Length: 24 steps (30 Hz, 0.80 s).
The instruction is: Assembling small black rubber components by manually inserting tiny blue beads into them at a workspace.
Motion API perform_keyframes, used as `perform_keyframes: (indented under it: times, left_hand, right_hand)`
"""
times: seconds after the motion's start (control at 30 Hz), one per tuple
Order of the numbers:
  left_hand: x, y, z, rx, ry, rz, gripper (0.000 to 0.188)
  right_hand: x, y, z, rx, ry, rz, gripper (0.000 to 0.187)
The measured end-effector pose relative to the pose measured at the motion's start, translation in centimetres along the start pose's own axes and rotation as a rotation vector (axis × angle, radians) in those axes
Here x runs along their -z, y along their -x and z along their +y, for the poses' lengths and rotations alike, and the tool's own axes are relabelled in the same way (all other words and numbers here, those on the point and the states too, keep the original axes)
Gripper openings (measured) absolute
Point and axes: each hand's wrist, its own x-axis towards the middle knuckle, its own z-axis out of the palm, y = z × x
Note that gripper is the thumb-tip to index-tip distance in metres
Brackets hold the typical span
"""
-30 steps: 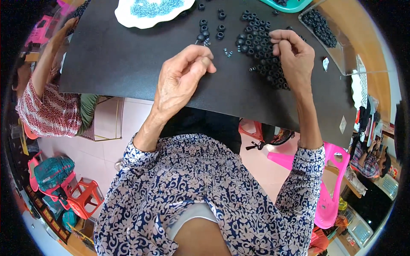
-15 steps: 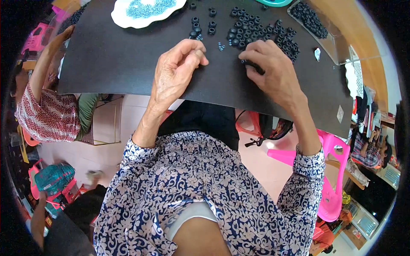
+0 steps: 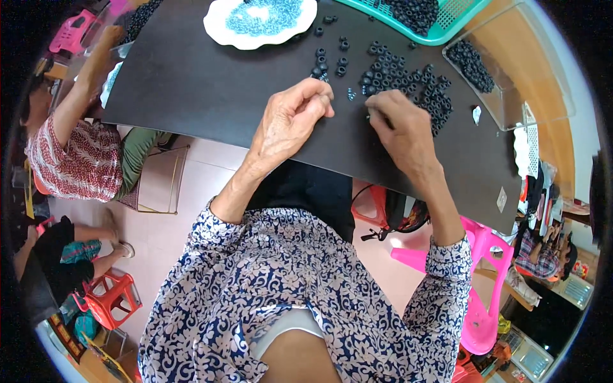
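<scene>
My left hand (image 3: 290, 121) is held over the table near its front edge, thumb and forefinger pinched together; whatever lies between them is hidden. To its right, my right hand (image 3: 401, 127) hovers beside a pile of black round beads (image 3: 389, 71), its fingers curled in toward the thumb. What those fingers grip is too small to make out. Several black beads (image 3: 320, 56) form a short row just beyond my left fingertips. A few tiny pale blue beads (image 3: 351, 94) lie between the two hands.
A white scalloped plate (image 3: 220, 32) holds light blue beads. At the back right are a green plastic basket (image 3: 476, 14) and a clear box (image 3: 507, 115), each with black beads. Another person's arm (image 3: 83, 86) reaches over the table's left end. A pink chair (image 3: 482, 319) stands at lower right.
The view has shifted, so table and hands appear farther right and more of the green basket shows. The dark piece seen in my right fingers earlier is no longer plainly visible.
</scene>
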Motion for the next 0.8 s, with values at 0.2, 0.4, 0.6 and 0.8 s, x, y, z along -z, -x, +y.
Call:
perform_keyframes:
  times: [0.2, 0.4, 0.6, 0.8]
  left_hand:
    - [0.1, -0.1, 0.5, 0.04, -0.002, -0.003, 0.015]
    - [-0.2, -0.7, 0.6, 0.051, 0.002, -0.026, 0.015]
    - [-0.2, -0.4, 1.2, 0.065, -0.003, -0.018, 0.014]
    - [-0.1, -0.8, 1.4, 0.079, -0.011, -0.016, 0.013]
  right_hand:
    - [2.3, -0.7, 1.3, -0.312, -0.211, 0.154, 0.013]
    - [1.0, -3.6, 2.8, -0.171, -0.187, 0.111, 0.014]
    - [-1.5, -10.5, 6.9, 0.139, -0.017, 0.008, 0.023]
    - [-3.2, -13.4, 9.1, 0.283, -0.009, -0.063, 0.023]
